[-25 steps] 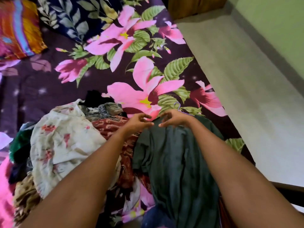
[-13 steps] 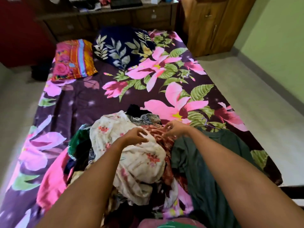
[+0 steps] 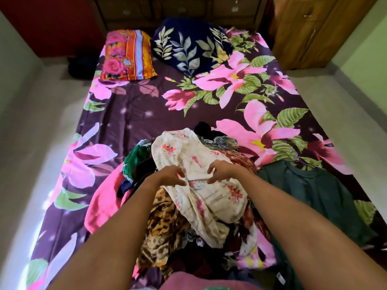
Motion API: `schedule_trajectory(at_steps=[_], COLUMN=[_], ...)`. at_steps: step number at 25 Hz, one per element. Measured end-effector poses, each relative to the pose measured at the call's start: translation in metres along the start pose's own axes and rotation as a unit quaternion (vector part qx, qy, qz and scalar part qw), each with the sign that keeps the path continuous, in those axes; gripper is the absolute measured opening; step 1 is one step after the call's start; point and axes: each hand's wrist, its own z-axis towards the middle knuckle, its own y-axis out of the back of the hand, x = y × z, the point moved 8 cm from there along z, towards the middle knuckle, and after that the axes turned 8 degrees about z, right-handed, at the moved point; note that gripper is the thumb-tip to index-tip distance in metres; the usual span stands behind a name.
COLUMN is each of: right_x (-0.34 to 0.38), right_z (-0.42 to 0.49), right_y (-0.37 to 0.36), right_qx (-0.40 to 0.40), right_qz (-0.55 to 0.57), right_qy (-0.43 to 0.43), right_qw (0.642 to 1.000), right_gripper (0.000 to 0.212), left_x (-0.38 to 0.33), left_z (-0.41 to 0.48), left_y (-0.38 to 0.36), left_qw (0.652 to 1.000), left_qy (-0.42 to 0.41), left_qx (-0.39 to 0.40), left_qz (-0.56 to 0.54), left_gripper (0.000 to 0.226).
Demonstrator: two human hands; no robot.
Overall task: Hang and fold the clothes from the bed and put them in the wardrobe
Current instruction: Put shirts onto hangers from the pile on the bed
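Much of the clothes pile [image 3: 188, 206] is buried under its own top layers, and its near edge runs out of the bottom of the view, so the garments cannot be counted. The wooden wardrobe [image 3: 310, 32] at the far right corner is cut off at the top, as is the dark drawer unit [image 3: 178, 11] behind the bed's head. The left hand [image 3: 171, 176] and right hand [image 3: 222, 171] lie close together on a cream floral garment [image 3: 209, 197] at the top of the pile. Their fingers are half curled and the tips meet the cloth, but I cannot tell whether either pinches a fold. The cream fabric is thin and rumpled, with small red sprigs. Below it lies a yellow-brown animal-print cloth [image 3: 165, 222], with a plain pink garment [image 3: 104, 201] to its left. A dark green T-shirt [image 3: 314, 195] is spread flat to the right. All rest on the purple bedsheet [image 3: 136, 114] with its big pink flowers, near two patterned pillows [image 3: 188, 47].
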Motion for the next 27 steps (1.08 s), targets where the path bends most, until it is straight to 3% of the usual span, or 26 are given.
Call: schedule_trajectory(at_steps=[12,17,22,24,27], right_x=[0.001,-0.010,0.016,0.034,0.064], right_z=[0.075,0.082,0.074,0.072,0.061], right_y=[-0.026,-0.032,0.003,0.011,0.002], right_qx=[-0.059,-0.134,-0.226,-0.187,-0.036], right_qz=[-0.114,-0.162,0.131,0.230,0.329], right_qy=[0.000,0.018,0.076,0.093,0.115], right_qw=[0.992,0.977,0.962,0.951,0.937], right_gripper=[0.060,0.029,0.017,0.018,0.010], left_x=[0.068,0.081,0.074,0.063,0.036], left_z=[0.034,0.041,0.041,0.040,0.040], left_y=[-0.021,-0.030,-0.012,0.002,0.017], left_qw=[0.996,0.995,0.993,0.990,0.991], left_qy=[0.080,0.092,0.079,0.055,-0.029], left_qx=[-0.026,-0.007,-0.074,-0.106,-0.126], left_qz=[-0.015,-0.027,-0.041,-0.071,-0.040], left_gripper=[0.042,0.043,0.041,0.050,0.059])
